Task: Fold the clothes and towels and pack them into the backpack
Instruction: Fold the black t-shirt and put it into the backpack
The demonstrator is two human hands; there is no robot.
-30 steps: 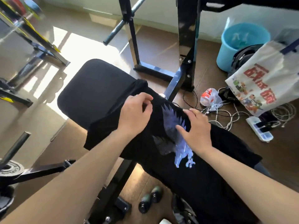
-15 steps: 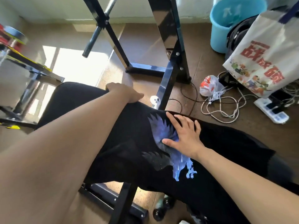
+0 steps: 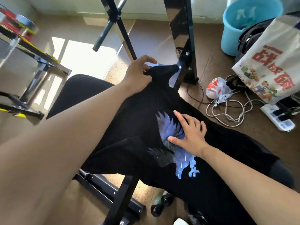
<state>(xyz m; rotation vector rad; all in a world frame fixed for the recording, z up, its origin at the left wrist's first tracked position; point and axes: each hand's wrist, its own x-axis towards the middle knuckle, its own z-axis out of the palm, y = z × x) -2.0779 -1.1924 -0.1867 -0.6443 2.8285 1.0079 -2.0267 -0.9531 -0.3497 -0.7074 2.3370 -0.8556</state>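
Note:
A black T-shirt (image 3: 138, 127) with a blue bird print lies spread over the black padded bench (image 3: 76, 91). My left hand (image 3: 139, 73) grips the shirt's far edge and lifts it off the bench toward the rack. With its fingers spread, my right hand (image 3: 190, 135) presses flat on the print at the shirt's middle. A dark backpack (image 3: 250, 38) shows at the right, partly behind a white printed tote bag (image 3: 272, 62).
A black steel rack (image 3: 183, 38) with a bar stands just beyond the bench. A blue bucket (image 3: 240, 21), a white cable coil (image 3: 227, 109), a power strip (image 3: 279, 117) and a small plastic bag (image 3: 215, 88) lie on the brown floor to the right. Small dumbbells (image 3: 159, 207) sit under the bench.
My left hand reached forward from the middle of the shirt to its far edge and now pulls that edge up. My right hand has flattened on the print.

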